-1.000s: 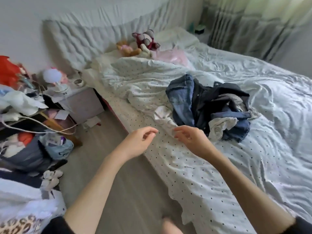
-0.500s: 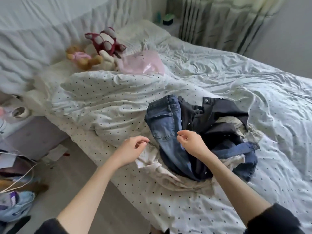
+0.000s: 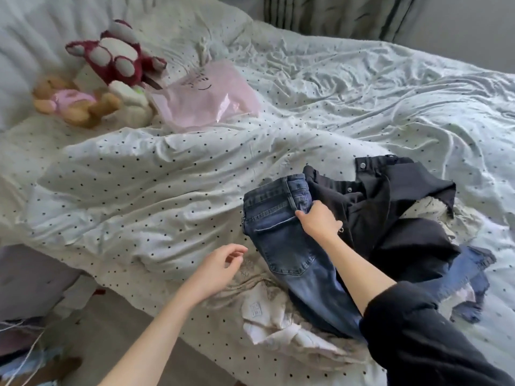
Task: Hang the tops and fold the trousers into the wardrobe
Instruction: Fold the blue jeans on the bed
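Head view, looking down on a bed (image 3: 362, 112) with a dotted duvet (image 3: 145, 190). At centre right, toward 3 o'clock: a heap of clothes on the duvet. Blue jeans (image 3: 281, 240) on the heap's 9 o'clock side, waistband up toward 12, leg running down toward 5. Right hand (image 3: 319, 222) on the waistband, fingers curled and pinching the denim edge near the back pocket; black sleeve (image 3: 418, 338) pushed up the forearm. Black garment (image 3: 390, 218) with metal snaps just beside the jeans at 3 o'clock, touching them. Frayed blue denim piece (image 3: 471, 277) under the black one, at 4 o'clock. Pale crumpled top (image 3: 278, 324) beneath the jeans' leg, at 6 o'clock. Left hand (image 3: 220, 267) at 7 o'clock of the jeans, just above the duvet, fingers loosely curved, holding nothing, apart from the denim. At 11 o'clock, well apart from the heap: dark red plush toy (image 3: 117, 57), brown teddy (image 3: 75, 103) below it, pink plastic bag (image 3: 206, 100) beside both.
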Demonstrator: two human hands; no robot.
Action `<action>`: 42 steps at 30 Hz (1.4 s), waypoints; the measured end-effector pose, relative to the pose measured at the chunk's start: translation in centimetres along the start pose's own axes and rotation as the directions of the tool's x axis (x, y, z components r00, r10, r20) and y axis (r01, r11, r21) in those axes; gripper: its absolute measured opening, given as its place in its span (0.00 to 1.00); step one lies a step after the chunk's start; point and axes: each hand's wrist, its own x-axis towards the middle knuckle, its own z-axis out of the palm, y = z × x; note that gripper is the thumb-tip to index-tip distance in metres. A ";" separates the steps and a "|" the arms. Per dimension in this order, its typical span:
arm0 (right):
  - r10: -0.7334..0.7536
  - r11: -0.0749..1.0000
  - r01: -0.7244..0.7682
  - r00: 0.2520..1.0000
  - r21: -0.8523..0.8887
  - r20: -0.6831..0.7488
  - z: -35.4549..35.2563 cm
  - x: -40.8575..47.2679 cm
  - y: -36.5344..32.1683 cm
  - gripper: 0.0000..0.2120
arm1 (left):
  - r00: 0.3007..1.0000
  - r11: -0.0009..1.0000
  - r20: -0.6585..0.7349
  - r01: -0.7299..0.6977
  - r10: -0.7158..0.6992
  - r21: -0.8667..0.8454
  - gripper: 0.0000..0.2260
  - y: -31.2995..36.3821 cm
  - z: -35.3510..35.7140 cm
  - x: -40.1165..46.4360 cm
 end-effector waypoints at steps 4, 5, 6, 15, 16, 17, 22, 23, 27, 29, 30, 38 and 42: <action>-0.165 0.986 0.165 0.981 -0.010 -0.106 0.3 -2.5 0.2 0.09 | 0.990 0.986 -0.129 0.036 -0.057 -0.160 0.20 1.2 -2.5 3.3; -0.257 0.966 0.256 0.956 -0.026 -0.145 0.6 -4.0 0.5 0.08 | 0.983 0.948 -0.113 0.103 -0.142 -0.301 0.25 1.8 -3.1 3.9; -0.358 0.934 0.355 0.922 -0.047 -0.148 1.4 -5.5 0.7 0.05 | 0.969 0.861 -0.047 0.194 -0.243 -0.470 0.29 2.1 -3.6 4.4; -0.637 0.765 0.637 0.724 0.100 0.263 6.0 -12.3 0.2 0.12 | 0.868 0.805 0.177 0.497 -0.465 -0.324 0.14 -1.4 -4.2 6.0; -0.613 0.790 0.597 0.760 0.142 0.216 5.7 -12.1 -0.2 0.11 | 0.882 0.833 0.170 0.471 -0.439 -0.291 0.12 -1.9 -4.3 5.8; -0.575 0.816 0.551 0.804 0.174 0.153 5.2 -11.6 -0.6 0.11 | 0.906 0.874 0.159 0.421 -0.393 -0.242 0.14 -2.2 -4.4 5.5; -0.369 0.925 0.378 0.917 0.031 -0.153 0.4 -6.4 -2.7 0.22 | 0.993 0.994 0.067 -0.103 0.101 0.028 0.20 -0.2 -6.5 3.4; -0.334 0.942 0.330 0.935 -0.054 -0.116 -0.9 -5.3 -3.2 0.30 | 0.980 0.982 0.074 -0.186 0.183 0.037 0.18 0.2 -7.0 3.0; -0.200 0.979 0.191 0.969 0.071 0.146 -5.8 -2.8 -4.7 0.44 | 0.946 0.942 0.049 -0.325 0.322 0.084 0.15 2.2 -9.0 1.5; -0.199 0.969 0.134 0.921 0.206 0.334 -7.4 -2.6 -5.1 0.41 | 0.925 0.920 -0.004 -0.377 0.380 0.107 0.16 3.6 -10.2 0.9; -0.206 0.963 0.113 0.895 0.246 0.396 -8.1 -2.7 -5.5 0.39 | 0.907 0.903 -0.031 -0.414 0.420 0.113 0.17 4.4 -11.0 0.6; -0.640 0.764 0.580 0.736 0.283 0.219 -13.3 -5.9 -10.6 0.39 | 0.753 0.772 -0.176 -0.600 0.634 0.213 0.17 9.2 -15.0 -1.6; -0.800 0.473 0.844 0.532 -0.253 0.278 -15.2 -8.2 -12.7 0.40 | 0.665 0.655 -0.089 -0.688 0.741 0.314 0.15 10.5 -14.9 -3.2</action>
